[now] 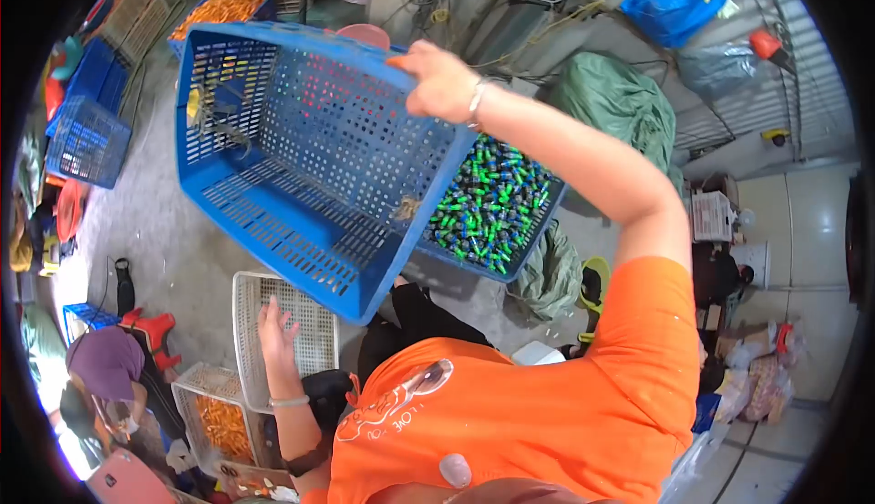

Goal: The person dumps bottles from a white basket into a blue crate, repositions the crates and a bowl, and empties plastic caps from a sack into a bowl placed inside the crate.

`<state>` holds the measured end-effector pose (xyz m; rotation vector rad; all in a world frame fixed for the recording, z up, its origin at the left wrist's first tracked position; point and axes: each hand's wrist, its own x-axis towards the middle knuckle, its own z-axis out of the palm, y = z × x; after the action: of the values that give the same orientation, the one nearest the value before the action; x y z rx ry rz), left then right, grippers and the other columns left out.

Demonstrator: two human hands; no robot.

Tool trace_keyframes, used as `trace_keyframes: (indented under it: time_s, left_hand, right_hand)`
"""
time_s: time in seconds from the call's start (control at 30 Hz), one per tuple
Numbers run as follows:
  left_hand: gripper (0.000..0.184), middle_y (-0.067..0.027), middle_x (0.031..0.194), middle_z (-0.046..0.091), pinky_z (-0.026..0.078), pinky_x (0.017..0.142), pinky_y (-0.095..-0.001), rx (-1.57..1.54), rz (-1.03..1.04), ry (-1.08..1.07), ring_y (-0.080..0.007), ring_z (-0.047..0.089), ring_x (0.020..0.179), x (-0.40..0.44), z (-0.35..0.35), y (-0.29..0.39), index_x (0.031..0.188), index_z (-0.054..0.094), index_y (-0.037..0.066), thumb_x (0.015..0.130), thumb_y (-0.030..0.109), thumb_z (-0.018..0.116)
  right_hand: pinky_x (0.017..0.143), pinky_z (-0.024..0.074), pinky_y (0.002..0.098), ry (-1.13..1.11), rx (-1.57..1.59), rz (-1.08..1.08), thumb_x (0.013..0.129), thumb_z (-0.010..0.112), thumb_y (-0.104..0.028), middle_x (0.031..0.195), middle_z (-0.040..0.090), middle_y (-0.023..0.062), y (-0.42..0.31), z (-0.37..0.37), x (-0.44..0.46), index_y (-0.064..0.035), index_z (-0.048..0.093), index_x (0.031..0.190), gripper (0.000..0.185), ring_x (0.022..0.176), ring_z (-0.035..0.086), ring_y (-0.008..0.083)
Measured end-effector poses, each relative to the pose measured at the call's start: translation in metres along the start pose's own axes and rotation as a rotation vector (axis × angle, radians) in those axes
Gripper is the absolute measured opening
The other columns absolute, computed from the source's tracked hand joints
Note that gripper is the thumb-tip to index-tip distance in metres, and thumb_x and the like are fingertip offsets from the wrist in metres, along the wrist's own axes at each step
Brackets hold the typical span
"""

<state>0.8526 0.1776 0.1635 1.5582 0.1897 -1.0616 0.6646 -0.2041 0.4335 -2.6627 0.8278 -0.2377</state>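
My right hand (pixel 442 80) is closed on the upper rim of a large blue plastic basket (pixel 337 130). The basket is tilted, its open side facing me, with a few dry bits caught in its mesh. Below it and to the left, my left hand (pixel 276 335) has its fingers spread and holds nothing; it shows over a white mesh basket (pixel 310 326). Partly behind the blue basket, to its right, a crate (pixel 513 276) is filled with small green and dark pieces (pixel 488 208).
A person in a purple top (pixel 105 363) bends down at the lower left, near a white basket of orange pieces (pixel 223 426). Another basket of orange pieces (pixel 219 12) stands at the upper left. Green sacks (pixel 615 103) lie at the right, and cables hang at the wall.
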Motion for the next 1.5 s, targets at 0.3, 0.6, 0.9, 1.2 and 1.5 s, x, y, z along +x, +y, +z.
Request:
trace_keyframes:
  time_s: [0.3, 0.6, 0.9, 1.2, 1.5]
  left_hand:
    - [0.056, -0.0168, 0.127, 0.047, 0.038, 0.094, -0.0495, -0.469, 0.073, -0.562, -0.0329, 0.048, 0.113, -0.031, 0.064, 0.039, 0.129, 0.040, 0.007, 0.087, 0.040, 0.054]
    - [0.047, -0.0204, 0.121, 0.051, 0.039, 0.097, -0.0499, -0.376, 0.105, -0.348, -0.0359, 0.049, 0.113, -0.029, 0.123, 0.054, 0.126, 0.040, 0.001, 0.081, 0.008, 0.051]
    - [0.054, -0.0211, 0.116, 0.054, 0.042, 0.095, -0.0509, -0.375, 0.305, -0.318, -0.0389, 0.053, 0.105, -0.034, 0.140, 0.059, 0.123, 0.043, -0.002, 0.069, -0.001, 0.050]
    - [0.053, -0.0191, 0.112, 0.056, 0.045, 0.091, -0.0532, -0.338, 0.289, -0.085, -0.0378, 0.055, 0.102, 0.007, 0.125, 0.076, 0.118, 0.046, -0.002, 0.066, -0.001, 0.050]
    - [0.050, -0.0207, 0.106, 0.057, 0.047, 0.087, -0.0531, -0.369, 0.249, 0.122, -0.0393, 0.057, 0.097, 0.076, 0.099, 0.075, 0.114, 0.047, -0.002, 0.065, 0.001, 0.050]
  right_hand:
    - [0.068, 0.0445, 0.0264, -0.005, 0.397, 0.095, 0.057, 0.055, -0.004, 0.090, 0.042, 0.0067, -0.015, -0.090, -0.102, -0.0014, 0.054, 0.119, 0.062, 0.082, 0.050, 0.0191]
    - [0.071, 0.0423, 0.0259, 0.007, 0.227, -0.222, 0.056, 0.052, -0.001, 0.091, 0.039, 0.0063, 0.041, -0.135, -0.098, 0.0001, 0.054, 0.117, 0.061, 0.086, 0.047, 0.0175]
    - [0.086, 0.0444, 0.0405, -0.048, 0.154, -0.269, 0.083, 0.059, -0.013, 0.103, 0.058, 0.0126, 0.161, -0.107, -0.046, -0.0008, 0.057, 0.112, 0.031, 0.101, 0.053, 0.0247]
    - [0.073, 0.0475, 0.0281, -0.120, 0.362, -0.369, 0.060, 0.059, -0.008, 0.095, 0.058, 0.0063, 0.247, 0.037, 0.119, -0.0078, 0.056, 0.120, 0.059, 0.081, 0.058, 0.0164]
    - [0.083, 0.0433, 0.0240, -0.291, 1.058, -0.146, 0.075, 0.059, -0.011, 0.104, 0.061, 0.0045, 0.275, 0.114, 0.197, -0.0088, 0.055, 0.122, 0.047, 0.091, 0.058, 0.0124]
